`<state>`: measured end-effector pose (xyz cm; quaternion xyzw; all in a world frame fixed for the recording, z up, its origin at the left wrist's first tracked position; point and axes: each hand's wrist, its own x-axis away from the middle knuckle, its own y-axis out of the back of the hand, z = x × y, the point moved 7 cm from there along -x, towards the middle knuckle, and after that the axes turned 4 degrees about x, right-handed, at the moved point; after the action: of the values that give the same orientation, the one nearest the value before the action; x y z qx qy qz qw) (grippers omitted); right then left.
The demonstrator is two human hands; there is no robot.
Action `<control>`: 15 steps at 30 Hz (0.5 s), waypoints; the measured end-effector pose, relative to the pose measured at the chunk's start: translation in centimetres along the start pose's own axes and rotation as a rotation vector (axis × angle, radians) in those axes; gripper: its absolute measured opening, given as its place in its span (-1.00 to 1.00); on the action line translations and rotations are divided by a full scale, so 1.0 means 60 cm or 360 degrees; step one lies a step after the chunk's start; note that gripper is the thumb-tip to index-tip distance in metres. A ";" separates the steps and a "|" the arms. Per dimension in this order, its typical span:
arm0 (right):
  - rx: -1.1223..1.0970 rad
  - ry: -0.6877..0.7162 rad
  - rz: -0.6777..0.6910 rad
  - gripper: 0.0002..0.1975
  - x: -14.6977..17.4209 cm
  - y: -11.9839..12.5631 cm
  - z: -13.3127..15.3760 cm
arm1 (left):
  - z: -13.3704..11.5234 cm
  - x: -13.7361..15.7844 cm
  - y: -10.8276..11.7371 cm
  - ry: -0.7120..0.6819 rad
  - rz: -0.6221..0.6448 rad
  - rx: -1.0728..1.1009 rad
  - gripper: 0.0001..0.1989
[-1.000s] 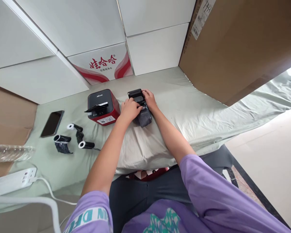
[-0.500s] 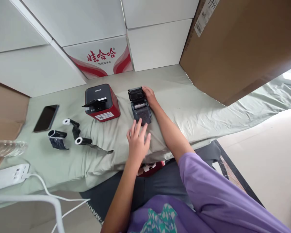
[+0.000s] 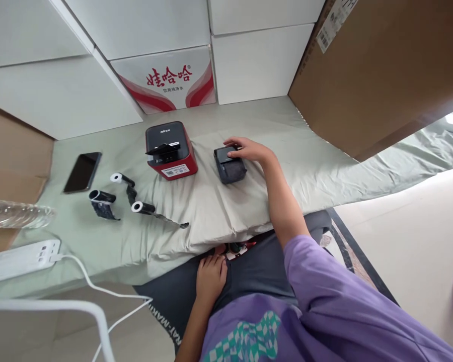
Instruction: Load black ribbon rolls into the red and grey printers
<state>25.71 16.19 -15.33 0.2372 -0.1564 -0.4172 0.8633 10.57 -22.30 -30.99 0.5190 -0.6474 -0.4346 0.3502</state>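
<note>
A small black portable label printer [image 3: 231,171] lies on the cloth with its lid down, and a dark strip of film covers its front part. My right hand [image 3: 248,150] grips its far right corner, thumb on top of the lid and fingers along the back edge. My left hand [image 3: 211,277] rests on my lap below the table edge, fingers lying flat with nothing in them. Left of the printer stands a larger red and black box-shaped device [image 3: 171,151] with a black strip sticking out of its front.
Rolls of black ribbon [image 3: 143,207] with trailing film lie on the left. Beyond them are a phone [image 3: 82,172], a plastic bottle [image 3: 20,214] and a white power strip [image 3: 22,261] with a cable. White cartons [image 3: 262,63] line the back; a large brown carton [image 3: 381,75] stands right.
The printer's lid was up and is now down. My right hand has moved onto its top. My left hand has drawn back from the printer to my lap. The view has shifted slightly.
</note>
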 end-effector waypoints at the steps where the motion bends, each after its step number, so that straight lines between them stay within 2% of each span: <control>1: 0.0079 -0.0038 -0.0001 -0.39 0.007 0.004 0.004 | 0.001 -0.005 -0.007 0.0032 0.0042 -0.0001 -0.75; 8: 0.0148 -0.0230 0.0161 -0.25 0.034 0.003 0.018 | -0.001 -0.018 -0.016 0.0096 0.0167 0.0051 -0.73; 15: 0.0407 -0.0507 0.0176 -0.23 0.025 0.000 0.031 | -0.009 -0.029 -0.017 0.0112 0.0233 0.0018 -0.73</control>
<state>25.75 14.51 -13.66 0.2669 -0.3555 -0.3781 0.8121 11.82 -20.79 -31.75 0.4873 -0.6734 -0.3855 0.4006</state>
